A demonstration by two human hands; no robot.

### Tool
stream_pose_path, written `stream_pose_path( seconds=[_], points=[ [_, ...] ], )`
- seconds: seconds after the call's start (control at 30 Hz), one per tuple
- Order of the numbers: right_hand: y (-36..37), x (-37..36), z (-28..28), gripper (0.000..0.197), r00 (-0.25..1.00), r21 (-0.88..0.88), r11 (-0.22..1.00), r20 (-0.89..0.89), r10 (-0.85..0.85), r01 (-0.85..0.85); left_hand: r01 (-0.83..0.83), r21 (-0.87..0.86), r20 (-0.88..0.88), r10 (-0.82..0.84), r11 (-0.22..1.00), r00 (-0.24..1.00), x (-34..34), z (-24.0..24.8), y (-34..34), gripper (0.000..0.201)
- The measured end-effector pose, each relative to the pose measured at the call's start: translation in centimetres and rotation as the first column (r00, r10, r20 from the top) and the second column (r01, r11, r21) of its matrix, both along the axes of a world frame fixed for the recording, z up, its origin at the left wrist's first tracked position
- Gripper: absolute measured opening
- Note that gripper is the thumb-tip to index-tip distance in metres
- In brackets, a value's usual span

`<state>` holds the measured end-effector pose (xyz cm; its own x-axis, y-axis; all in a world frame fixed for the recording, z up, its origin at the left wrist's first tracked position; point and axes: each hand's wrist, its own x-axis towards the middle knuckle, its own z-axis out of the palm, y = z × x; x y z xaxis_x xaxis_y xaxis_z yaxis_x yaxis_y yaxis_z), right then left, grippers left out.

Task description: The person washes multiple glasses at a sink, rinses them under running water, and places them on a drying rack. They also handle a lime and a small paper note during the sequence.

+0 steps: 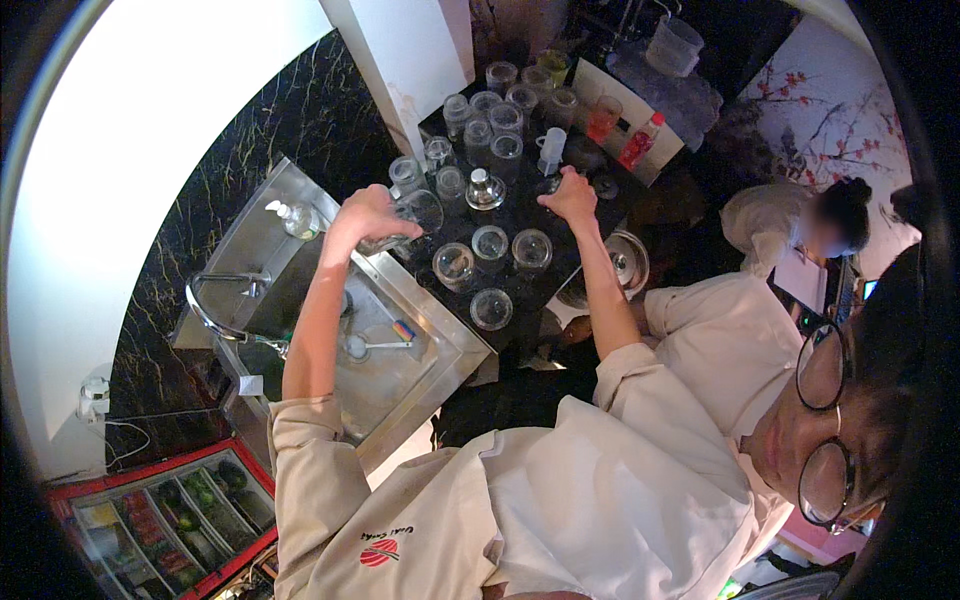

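My left hand is closed around a clear glass jar, tilted over the corner of the steel sink. My right hand is across the dark counter, fingers pinched at a small clear piece beside a translucent plastic measuring jug. What exactly they grip is hard to make out. Between my hands stands a clear glass vessel with a metal cap. Several clear glasses are grouped behind it. Nearer to me are several more glass jars.
The steel sink at left has a curved tap, a dish brush and a soap pump bottle. A red bottle stands at the back right. A round metal lid and another person's hand are close to my right arm.
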<state>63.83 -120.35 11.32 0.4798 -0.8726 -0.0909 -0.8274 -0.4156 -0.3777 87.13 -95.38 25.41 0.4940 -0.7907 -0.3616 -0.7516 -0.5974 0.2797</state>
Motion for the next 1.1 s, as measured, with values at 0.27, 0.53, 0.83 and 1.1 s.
stream_pose_path(
  seconds=[0.27,0.53,0.83,1.1],
  points=[
    [-0.3,3.8,-0.5,0.089,0.998,-0.009,0.999,-0.040,0.051,-0.051,0.024,0.180,0.142,-0.050,0.983,0.989,-1.0,-2.0,-5.4,0.067],
    [-0.3,5.1,-2.8,0.086,0.999,-0.062,0.998,0.043,0.013,-0.010,0.107,0.269,0.144,-0.150,0.957,0.978,-1.2,-5.2,-7.7,0.069],
    [0.1,4.2,-3.4,0.089,0.987,-0.051,0.999,0.161,-0.009,0.018,0.120,0.377,0.177,-0.198,0.919,0.964,-2.2,-8.1,-9.2,0.072],
    [1.9,-0.6,-0.8,0.058,0.872,-0.131,0.987,0.488,-0.020,0.096,0.163,0.362,0.243,-0.261,0.918,0.934,-1.9,-11.9,-9.8,0.066]
  ],
)
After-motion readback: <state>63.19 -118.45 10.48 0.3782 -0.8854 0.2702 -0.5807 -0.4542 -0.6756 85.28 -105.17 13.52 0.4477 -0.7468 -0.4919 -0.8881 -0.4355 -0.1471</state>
